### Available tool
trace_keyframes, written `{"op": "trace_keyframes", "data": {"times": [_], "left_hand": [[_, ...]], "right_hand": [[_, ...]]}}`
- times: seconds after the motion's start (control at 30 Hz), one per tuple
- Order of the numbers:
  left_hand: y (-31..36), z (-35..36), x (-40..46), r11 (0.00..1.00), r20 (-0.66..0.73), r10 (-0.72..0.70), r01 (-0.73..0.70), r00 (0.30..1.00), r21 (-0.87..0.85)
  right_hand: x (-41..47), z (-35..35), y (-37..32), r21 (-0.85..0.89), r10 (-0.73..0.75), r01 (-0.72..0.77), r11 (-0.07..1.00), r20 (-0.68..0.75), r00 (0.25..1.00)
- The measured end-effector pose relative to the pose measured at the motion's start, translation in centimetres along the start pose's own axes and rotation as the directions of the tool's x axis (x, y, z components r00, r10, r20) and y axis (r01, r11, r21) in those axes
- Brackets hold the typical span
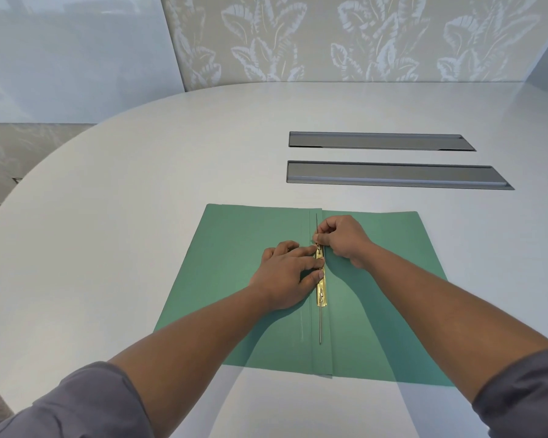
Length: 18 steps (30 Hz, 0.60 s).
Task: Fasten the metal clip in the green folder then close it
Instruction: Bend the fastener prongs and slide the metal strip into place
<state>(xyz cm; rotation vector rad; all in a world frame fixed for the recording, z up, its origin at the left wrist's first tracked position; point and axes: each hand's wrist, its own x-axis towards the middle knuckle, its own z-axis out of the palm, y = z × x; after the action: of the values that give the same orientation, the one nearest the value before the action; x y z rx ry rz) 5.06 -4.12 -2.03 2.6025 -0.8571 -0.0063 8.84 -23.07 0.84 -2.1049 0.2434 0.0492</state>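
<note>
Folder (250, 248) lies open on the table (140, 184). Left hand (287, 273) presses flat on the clip (320, 289) at the fold. Right hand (342, 240) pinches the clip's far end.

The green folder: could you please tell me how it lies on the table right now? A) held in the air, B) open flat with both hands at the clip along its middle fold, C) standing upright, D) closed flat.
B: the green folder lies open, with the left hand and right hand on the metal clip.
</note>
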Motion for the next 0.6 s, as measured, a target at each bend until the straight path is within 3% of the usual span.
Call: {"op": "trace_keyframes", "data": {"times": [0.37, 0.6], "left_hand": [[0.0, 0.0, 0.0, 1.0, -0.002, -0.001, 0.001, 1.0, 0.004], [0.0, -0.1, 0.0, 1.0, -0.003, -0.003, 0.003, 1.0, 0.005]], "right_hand": [[0.2, -1.0, -0.8, 0.241, 0.166, -0.181, 0.953, 0.081, 0.983], [0.6, 0.0, -0.5, 0.137, 0.11, -0.112, 0.984, 0.019, 0.994]]}}
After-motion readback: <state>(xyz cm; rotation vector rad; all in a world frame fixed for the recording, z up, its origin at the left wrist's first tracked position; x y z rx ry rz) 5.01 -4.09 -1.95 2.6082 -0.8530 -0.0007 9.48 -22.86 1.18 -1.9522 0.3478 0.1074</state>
